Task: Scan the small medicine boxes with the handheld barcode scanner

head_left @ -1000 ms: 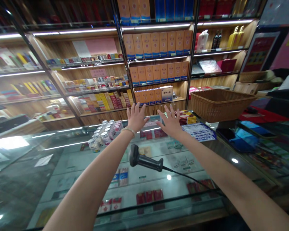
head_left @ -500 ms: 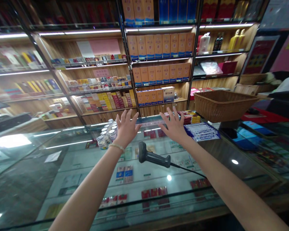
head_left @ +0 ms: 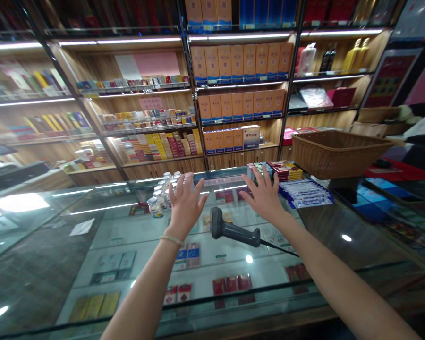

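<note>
While both hands hover, left hand and right hand grip spread, wicker basket contents unseen.

One head-worn view looks forward and slightly down over the glass tabletop, close above both outstretched arms, facing the far shelves; a wicker basket sits far right.

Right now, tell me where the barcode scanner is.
Head view: the barcode scanner lies on the glass counter, centre, between the left hand and right hand.
</note>
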The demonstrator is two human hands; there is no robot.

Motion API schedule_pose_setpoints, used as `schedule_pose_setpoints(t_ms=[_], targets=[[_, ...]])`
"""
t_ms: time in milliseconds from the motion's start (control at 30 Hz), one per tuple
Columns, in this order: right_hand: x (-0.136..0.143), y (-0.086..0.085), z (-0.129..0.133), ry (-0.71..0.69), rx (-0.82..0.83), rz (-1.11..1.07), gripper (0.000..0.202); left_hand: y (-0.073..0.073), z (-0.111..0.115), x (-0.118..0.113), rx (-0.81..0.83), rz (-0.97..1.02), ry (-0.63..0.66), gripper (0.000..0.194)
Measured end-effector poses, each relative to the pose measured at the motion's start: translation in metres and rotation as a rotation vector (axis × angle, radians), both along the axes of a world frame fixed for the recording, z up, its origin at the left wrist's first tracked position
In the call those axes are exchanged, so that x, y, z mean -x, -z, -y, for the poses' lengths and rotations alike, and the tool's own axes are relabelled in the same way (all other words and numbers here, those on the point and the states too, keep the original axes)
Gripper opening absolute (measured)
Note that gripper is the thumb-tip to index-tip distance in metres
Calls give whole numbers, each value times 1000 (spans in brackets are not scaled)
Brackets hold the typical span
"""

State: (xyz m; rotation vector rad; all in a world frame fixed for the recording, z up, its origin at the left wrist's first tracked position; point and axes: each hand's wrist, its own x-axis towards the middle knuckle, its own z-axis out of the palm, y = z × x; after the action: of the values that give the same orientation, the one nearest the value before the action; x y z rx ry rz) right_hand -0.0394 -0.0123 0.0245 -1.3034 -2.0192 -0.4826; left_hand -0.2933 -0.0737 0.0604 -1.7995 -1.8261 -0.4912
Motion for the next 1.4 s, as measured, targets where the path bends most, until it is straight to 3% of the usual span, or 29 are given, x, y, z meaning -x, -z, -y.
schedule_pose_setpoints(t_ms=[233, 633, 1000, 1400], targets=[[0, 3, 7, 8, 19, 44, 55, 13, 8, 9, -91, 8, 102, 48], [-2, 6, 8, 22, 39, 72, 54, 21, 3, 24, -138, 44, 61, 49], [-5, 10, 5, 19, 28, 49, 52, 17, 5, 28, -105, 104, 14, 50], [-4, 10, -5, 1, 2, 58, 52, 16, 5, 50, -88, 133, -58, 49]])
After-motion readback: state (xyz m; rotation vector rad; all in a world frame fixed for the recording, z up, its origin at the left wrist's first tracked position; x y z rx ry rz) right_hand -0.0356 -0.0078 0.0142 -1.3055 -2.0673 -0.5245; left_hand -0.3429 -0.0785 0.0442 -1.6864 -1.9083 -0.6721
